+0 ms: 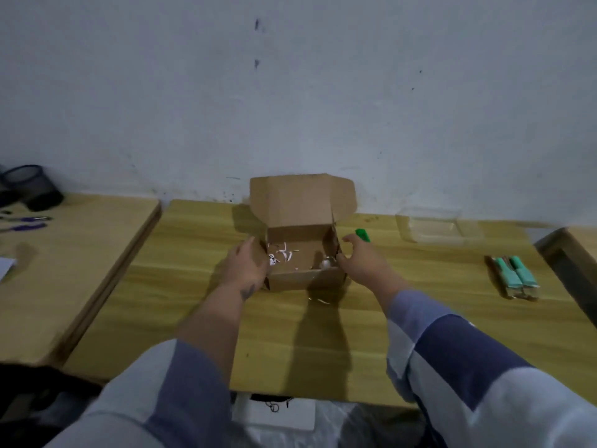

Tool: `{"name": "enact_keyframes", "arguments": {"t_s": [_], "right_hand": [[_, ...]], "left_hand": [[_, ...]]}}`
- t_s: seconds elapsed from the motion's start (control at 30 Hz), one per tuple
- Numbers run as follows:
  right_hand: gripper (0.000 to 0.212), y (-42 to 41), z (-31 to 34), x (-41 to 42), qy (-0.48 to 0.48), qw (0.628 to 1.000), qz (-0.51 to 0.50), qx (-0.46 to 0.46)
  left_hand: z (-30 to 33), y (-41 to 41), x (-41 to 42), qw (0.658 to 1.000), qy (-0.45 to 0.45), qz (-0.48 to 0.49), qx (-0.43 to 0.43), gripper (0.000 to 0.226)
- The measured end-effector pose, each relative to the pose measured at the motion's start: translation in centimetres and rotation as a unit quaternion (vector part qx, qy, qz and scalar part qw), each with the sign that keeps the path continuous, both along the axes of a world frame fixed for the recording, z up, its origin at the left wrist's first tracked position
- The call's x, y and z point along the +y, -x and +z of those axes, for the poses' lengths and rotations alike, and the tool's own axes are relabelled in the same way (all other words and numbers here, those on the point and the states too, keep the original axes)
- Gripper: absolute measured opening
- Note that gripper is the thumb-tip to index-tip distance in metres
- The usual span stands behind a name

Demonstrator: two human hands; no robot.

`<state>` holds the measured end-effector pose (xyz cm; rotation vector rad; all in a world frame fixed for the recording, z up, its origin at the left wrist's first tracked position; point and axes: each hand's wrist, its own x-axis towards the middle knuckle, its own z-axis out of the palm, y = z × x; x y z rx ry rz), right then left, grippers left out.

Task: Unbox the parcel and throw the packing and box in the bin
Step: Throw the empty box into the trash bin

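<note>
Brown cardboard box (303,253) sits near the middle of the wooden worktop (290,334), close to the wall, lid flap standing upright at the back. Inside: scattered white packing scraps (282,252) toward the left, and a clear, shiny item (326,263) at the right corner, too blurred to identify. Left hand (247,265) lies against the left outer side of the box, fingers fairly straight and spread along the cardboard. Right hand (360,258) is at the right side, thumb near the front corner, fingers loosely curved; whether they actually clasp the wall cannot be told. Both forearms come up from below in blue-and-white sleeves. A green object (362,235) lies on the worktop just behind the right hand. Farther right, a clear plastic tray (439,229) rests near the wall, and two teal-handled items (517,276) lie side by side well apart from the box. A second wooden table (80,253) adjoins on the left, carrying a dark mesh pen cup (35,189) and purple pens (27,223). A pale, marked wall (290,92) stands behind.
</note>
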<state>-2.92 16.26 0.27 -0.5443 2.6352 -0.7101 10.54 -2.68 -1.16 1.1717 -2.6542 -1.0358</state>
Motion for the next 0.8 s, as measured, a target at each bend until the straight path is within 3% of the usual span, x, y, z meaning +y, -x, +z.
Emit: {"name": "enact_keyframes", "arguments": {"t_s": [0.1,0.23,0.37,0.43,0.5,0.57,0.7,0.8], "right_hand": [[0.073,-0.3,-3.4,-1.6,0.058,0.996,-0.036,-0.064],[0.086,-0.9,-6.1,-2.6,0.113,0.989,-0.055,-0.076],[0.132,-0.3,-7.3,-1.9,0.149,0.98,-0.042,-0.127],[0.15,-0.2,-6.7,-1.0,0.101,0.987,0.001,-0.127],[0.144,-0.8,-5.8,-0.6,0.036,0.992,0.039,-0.114],[0.123,-1.6,-5.4,-0.3,0.003,0.995,0.049,-0.084],[0.073,-2.9,-6.6,0.1,-0.003,0.998,0.053,-0.018],[0.059,-3.1,-7.2,0.1,-0.026,0.998,0.045,0.017]], "left_hand": [[-2.0,0.6,-0.9,0.998,-0.064,-0.002,0.007,0.073],[-3.2,1.8,-0.7,0.994,-0.097,-0.04,0.026,0.066],[-3.9,2.1,0.4,0.993,-0.08,-0.088,0.016,0.063],[-4.0,2.0,0.8,0.993,-0.076,-0.092,0.005,0.067],[-4.1,1.8,0.9,0.992,-0.078,-0.099,-0.001,0.072],[-4.0,1.5,0.9,0.991,-0.078,-0.105,0.009,0.071],[-4.2,0.9,1.5,0.992,-0.066,-0.099,0.029,0.057],[-4.6,0.0,2.3,0.994,-0.034,-0.093,0.053,0.04]]}}
